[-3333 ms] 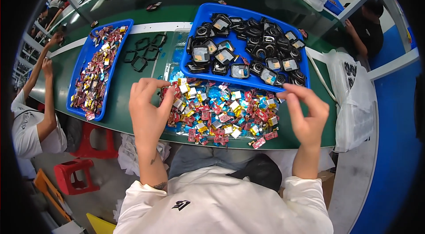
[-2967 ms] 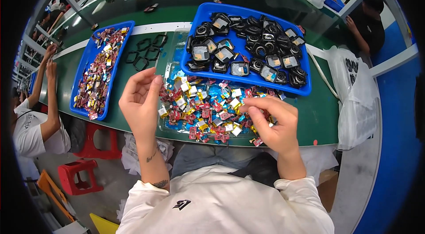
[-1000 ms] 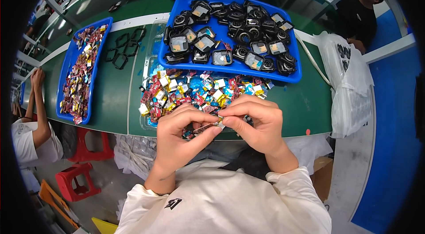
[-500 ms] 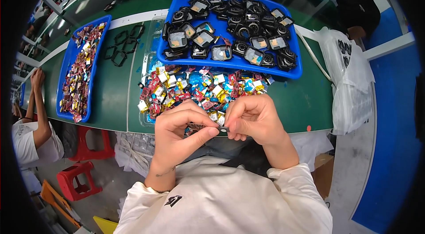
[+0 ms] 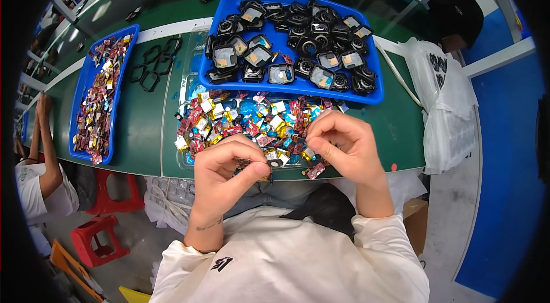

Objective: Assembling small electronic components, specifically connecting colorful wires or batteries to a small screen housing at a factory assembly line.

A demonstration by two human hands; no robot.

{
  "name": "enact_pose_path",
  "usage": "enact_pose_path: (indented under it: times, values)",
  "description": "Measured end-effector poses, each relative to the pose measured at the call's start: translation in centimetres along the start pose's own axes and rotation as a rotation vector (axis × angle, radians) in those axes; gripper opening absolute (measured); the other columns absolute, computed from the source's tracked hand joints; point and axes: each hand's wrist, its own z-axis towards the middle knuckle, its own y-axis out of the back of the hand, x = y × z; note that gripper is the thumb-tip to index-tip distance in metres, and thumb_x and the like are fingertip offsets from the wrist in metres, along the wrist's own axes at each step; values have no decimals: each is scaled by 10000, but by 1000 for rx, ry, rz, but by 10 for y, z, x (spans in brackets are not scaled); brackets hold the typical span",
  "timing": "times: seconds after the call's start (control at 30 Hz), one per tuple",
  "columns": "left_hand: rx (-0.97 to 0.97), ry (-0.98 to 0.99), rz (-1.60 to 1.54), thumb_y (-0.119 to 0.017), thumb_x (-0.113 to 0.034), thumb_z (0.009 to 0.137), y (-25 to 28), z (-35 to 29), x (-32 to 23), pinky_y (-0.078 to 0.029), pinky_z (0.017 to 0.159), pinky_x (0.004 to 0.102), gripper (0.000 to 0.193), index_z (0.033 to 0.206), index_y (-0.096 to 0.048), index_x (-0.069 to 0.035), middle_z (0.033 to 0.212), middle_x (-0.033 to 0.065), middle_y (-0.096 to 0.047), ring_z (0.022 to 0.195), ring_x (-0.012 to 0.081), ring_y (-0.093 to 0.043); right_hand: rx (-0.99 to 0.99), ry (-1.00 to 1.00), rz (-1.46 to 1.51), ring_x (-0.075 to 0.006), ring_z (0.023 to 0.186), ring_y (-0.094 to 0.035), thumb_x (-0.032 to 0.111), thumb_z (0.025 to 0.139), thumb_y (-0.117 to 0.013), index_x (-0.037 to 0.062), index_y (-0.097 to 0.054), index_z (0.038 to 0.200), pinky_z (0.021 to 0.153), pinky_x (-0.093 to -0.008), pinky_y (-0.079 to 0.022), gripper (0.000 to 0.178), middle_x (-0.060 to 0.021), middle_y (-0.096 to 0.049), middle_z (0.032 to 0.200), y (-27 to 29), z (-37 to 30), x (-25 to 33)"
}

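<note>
Smooth green bench (image 5: 401, 137): glossy blue plastic tray (image 5: 281, 44) of rounded black watch cases (image 5: 225, 56), jumbled red circuit boards (image 5: 232, 130) nearer. Left hand (image 5: 227, 172) pinches small dark part (image 5: 275, 163) at fingertips; right hand (image 5: 350, 148) half-curled, apart to its right, grip unclear.

Passing room rightward over green table (image 5: 401, 137), blue tray (image 5: 279, 43) ahead.

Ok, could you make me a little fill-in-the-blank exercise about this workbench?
The person's ____ hand pinches a small dark part.
Beside the narrow tray lie ____ black frames.
The large tray of black cases is ____.
The stools at lower left are ____.
Missing words: left; five; blue; red.
</note>
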Motion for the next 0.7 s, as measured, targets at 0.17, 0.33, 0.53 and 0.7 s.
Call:
enact_pose_path:
  times: [0.17, 0.33, 0.53, 0.7]
  values:
    - [-52, -6, -17, -665, 50, 778, 0, 1, 2, -450, 692, 257, 44, 814, -639, 46, 818, 102, -609, 767, 154, -570, -105, 238, -986, -240, 825, -594, 88, 757, -669, 33, -667, 908, 726, -347, -475, 160, -83, -582, 913, 29, 12, 12]
    - [5, -51, 39, -662, 51, 768, -5, 4, -3, -441, 735, 261, 57, 821, -643, 38, 857, 99, -606, 811, 154, -563, -276, 240, -1182, -253, 796, -570, 191, 796, -676, 44, -696, 880, 718, -342, -459, 171, -72, -588, 853, 56, 57, -5]
    - [-24, -3, 9, -663, 54, 762, 1, -1, -8, -445, 750, 256, 67, 823, -647, 33, 942, 116, -596, 856, 158, -564, -226, 186, -898, -160, 753, -581, 172, 751, -725, 48, -717, 853, 648, -297, -453, 161, -36, -631, 828, 62, 63, 1]
    - [3, -108, 87, -665, 42, 766, 4, 2, -1, -451, 728, 246, 57, 818, -644, 34, 947, 119, -598, 859, 150, -568, -340, 171, -587, -89, 774, -637, 56, 804, -685, -16, -677, 938, 644, -215, -493, 152, -58, -679, 855, 58, 52, 14]
